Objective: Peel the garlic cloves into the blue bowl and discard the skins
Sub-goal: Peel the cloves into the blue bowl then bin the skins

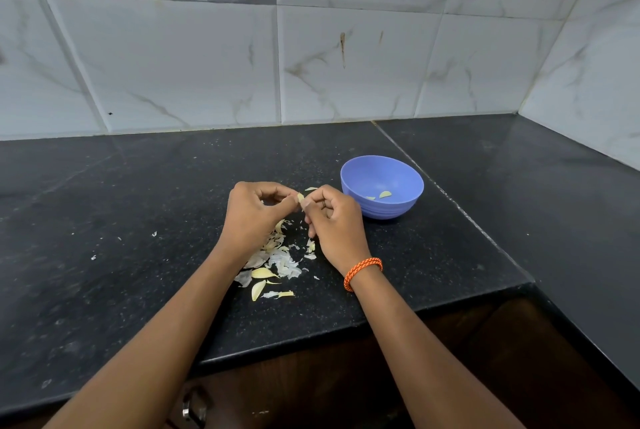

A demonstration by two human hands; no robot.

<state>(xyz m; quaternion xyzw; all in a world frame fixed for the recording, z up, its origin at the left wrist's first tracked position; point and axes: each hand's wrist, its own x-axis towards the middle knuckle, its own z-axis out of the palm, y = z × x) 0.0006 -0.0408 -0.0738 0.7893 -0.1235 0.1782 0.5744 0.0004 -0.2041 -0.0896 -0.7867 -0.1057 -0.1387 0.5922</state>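
Both hands are working just left of the blue bowl (382,186). The left hand (254,212) and right hand (334,221), fingers curled, are pinching one garlic clove (300,197) between their fingertips. Two peeled cloves (380,195) are lying inside the bowl. Loose skins (282,264) and unpeeled cloves (262,273) are lying on the black counter (138,221), left of the bowl and nearer the camera.

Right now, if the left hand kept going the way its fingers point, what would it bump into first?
The left hand points right, so it would first meet the garlic clove it pinches, then at once the right hand gripping the same clove. The blue bowl lies beyond, though depth is hard to judge.
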